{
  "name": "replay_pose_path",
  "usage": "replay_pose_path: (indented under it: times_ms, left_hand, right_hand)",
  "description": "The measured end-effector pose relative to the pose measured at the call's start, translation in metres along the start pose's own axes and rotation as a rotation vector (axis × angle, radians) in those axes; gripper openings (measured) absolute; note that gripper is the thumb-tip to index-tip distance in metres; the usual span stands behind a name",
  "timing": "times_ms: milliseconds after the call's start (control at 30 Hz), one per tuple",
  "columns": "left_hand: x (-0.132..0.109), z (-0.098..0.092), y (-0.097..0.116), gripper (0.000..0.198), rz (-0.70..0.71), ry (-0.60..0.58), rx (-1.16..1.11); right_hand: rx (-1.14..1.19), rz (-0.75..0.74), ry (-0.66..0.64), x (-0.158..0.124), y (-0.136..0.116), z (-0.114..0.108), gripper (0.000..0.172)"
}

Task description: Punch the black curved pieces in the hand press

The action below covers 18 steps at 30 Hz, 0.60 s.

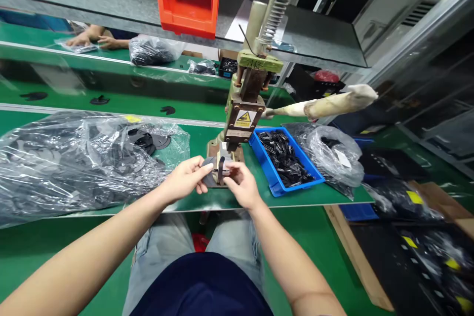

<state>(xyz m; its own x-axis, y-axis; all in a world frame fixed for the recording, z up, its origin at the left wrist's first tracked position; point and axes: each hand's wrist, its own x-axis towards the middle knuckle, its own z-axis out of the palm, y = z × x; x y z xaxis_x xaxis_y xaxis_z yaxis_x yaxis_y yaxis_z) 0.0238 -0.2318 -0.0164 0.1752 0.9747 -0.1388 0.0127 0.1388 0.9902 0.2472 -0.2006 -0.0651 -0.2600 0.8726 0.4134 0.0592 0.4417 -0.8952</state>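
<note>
My left hand [188, 177] is closed, thumb on top, on a dark grey flat plastic piece [209, 177] at the foot of a hand press [244, 116]. From the other side my right hand [242, 186] pinches a narrow black curved piece [221, 171] standing against the grey one. Whether the two pieces are joined I cannot tell. Both hands are just in front of the press base [237, 154], below its ram. The fingertips partly cover the pieces.
A large clear bag [85, 168] of dark flat pieces lies left. Right of the press stand a blue tray [276, 190] of small black parts and another plastic bag [335, 155]. The press lever [322, 106] sticks out rightward. Another person's hands [91, 38] are across the line.
</note>
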Motion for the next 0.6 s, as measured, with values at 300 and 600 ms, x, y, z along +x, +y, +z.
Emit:
replay_pose_path:
  times_ms: [300, 600]
  left_hand:
    - [-0.018, 0.017, 0.003, 0.052, 0.011, -0.03, 0.079]
    - [-0.01, 0.013, 0.014, 0.06, -0.106, -0.114, 0.028]
  right_hand:
    - [0.044, 0.021, 0.037, -0.014, -0.001, 0.027, 0.036]
    - [-0.154, -0.1, -0.027, -0.014, -0.012, 0.011, 0.019]
